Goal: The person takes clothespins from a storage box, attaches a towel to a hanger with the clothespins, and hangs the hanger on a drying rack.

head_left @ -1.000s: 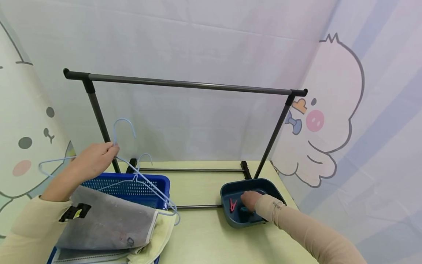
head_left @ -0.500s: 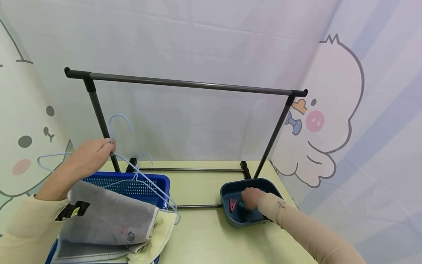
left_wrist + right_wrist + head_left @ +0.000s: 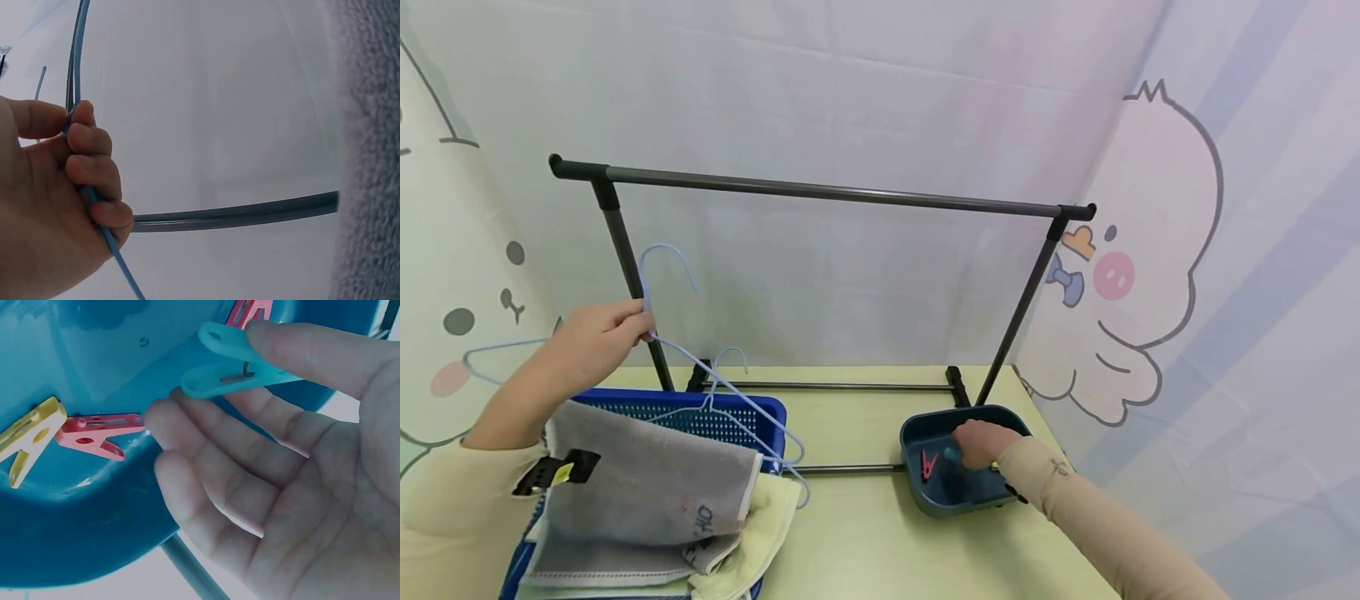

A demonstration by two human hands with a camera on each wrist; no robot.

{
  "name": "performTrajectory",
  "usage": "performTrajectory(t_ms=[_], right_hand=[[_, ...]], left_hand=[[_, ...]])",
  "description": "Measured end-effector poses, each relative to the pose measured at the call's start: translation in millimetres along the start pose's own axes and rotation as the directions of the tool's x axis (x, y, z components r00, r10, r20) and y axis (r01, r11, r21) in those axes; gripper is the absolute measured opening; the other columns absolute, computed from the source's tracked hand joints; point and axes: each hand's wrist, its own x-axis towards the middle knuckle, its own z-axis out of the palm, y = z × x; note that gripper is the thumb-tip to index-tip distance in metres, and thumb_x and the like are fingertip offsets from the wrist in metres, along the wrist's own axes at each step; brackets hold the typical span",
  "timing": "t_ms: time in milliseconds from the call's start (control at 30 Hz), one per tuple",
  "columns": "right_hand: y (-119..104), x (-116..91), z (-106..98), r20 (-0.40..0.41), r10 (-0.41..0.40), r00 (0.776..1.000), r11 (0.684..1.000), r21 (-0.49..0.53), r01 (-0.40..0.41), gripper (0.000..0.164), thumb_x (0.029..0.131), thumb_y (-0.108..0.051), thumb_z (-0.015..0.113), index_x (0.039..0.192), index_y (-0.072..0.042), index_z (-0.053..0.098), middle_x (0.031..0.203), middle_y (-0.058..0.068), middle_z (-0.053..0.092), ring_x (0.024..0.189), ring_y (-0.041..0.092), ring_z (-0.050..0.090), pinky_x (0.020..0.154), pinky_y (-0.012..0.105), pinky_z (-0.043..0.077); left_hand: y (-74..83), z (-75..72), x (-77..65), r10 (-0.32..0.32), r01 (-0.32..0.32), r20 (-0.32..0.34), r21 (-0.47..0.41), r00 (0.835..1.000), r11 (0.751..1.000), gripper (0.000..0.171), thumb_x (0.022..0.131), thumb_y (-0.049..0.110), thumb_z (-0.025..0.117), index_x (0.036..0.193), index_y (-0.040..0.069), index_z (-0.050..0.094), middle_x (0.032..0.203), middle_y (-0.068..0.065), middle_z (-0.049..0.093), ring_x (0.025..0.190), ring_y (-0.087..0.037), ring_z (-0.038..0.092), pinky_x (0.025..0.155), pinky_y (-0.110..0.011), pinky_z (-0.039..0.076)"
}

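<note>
My left hand (image 3: 591, 346) grips a light blue clothes hanger (image 3: 662, 246) just below its hook. A grey towel (image 3: 655, 492) with dark marks appears draped over the hanger's lower bar, in front of the blue basket (image 3: 771, 407). Its fuzzy surface fills the right edge of the left wrist view. My right hand (image 3: 985, 443) is inside a dark blue basin (image 3: 936, 507). There, thumb and fingers pinch a teal clothespin (image 3: 206, 384). Beside them in the basin lie a yellow clothespin (image 3: 39, 434) and a pink-red clothespin (image 3: 94, 434); another red clothespin (image 3: 250, 312) is partly hidden behind the thumb.
A dark metal clothes rack (image 3: 842, 193) stands on the pale yellow table (image 3: 850, 542) behind the basket and basin. A second blue hanger (image 3: 730, 350) rests in the basket, near a yellow cloth (image 3: 767, 525). Printed curtains (image 3: 850, 100) enclose the back and sides.
My left hand has risen and shifted slightly left with the hanger, and the towel's top edge has come up with it. My right hand has moved slightly right within the basin.
</note>
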Motion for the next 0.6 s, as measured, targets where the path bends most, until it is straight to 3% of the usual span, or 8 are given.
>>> performTrajectory(t_ms=[133, 367, 533, 600], right_hand=[[-0.1, -2.2, 2.0, 0.003, 0.0, 1.0, 1.0, 0.03, -0.001, 0.01, 0.092, -0.012, 0.061, 0.082, -0.012, 0.057, 0.068, 0.0, 0.05, 0.06, 0.014, 0.043, 0.06, 0.033, 0.037], [0.5, -4.8, 6.3, 0.008, 0.002, 1.0, 0.999, 0.052, -0.003, 0.015, 0.091, -0.011, 0.06, 0.078, -0.013, 0.053, 0.067, -0.001, 0.046, 0.059, 0.014, 0.041, 0.058, 0.032, 0.034], [4.5, -5.7, 5.2, -0.014, -0.006, 1.0, 0.999, 0.05, 0.006, 0.003, 0.089, -0.01, 0.062, 0.088, -0.011, 0.061, 0.076, -0.001, 0.054, 0.064, 0.014, 0.047, 0.062, 0.034, 0.041], [6.2, -6.5, 4.5, -0.024, -0.01, 1.0, 0.999, 0.05, 0.011, 0.006, 0.089, -0.009, 0.063, 0.094, -0.011, 0.064, 0.084, 0.0, 0.059, 0.07, 0.014, 0.051, 0.067, 0.035, 0.046]], left_hand=[[3.2, -3.3, 1.5, -0.001, 0.001, -0.003, 0.019, 1.0, 1.0, 0.032, 0.104, 0.019, 0.03, 0.095, 0.001, 0.055, 0.066, -0.004, 0.035, 0.06, -0.021, 0.033, 0.054, -0.034, 0.027], [10.9, -9.4, 5.3, 0.02, -0.02, -0.02, 0.036, 1.0, 0.999, 0.029, 0.104, 0.017, 0.032, 0.099, -0.001, 0.053, 0.078, -0.01, 0.049, 0.073, -0.027, 0.041, 0.06, -0.038, 0.031], [17.5, -13.3, 9.7, 0.049, -0.047, -0.049, 0.045, 0.998, 0.998, 0.029, 0.104, 0.016, 0.032, 0.098, -0.002, 0.054, 0.076, -0.011, 0.049, 0.07, -0.027, 0.04, 0.059, -0.038, 0.03], [20.3, -14.6, 11.5, 0.059, -0.056, -0.058, 0.05, 0.997, 0.997, 0.029, 0.103, 0.016, 0.032, 0.097, -0.002, 0.054, 0.074, -0.009, 0.048, 0.069, -0.026, 0.04, 0.059, -0.038, 0.03]])
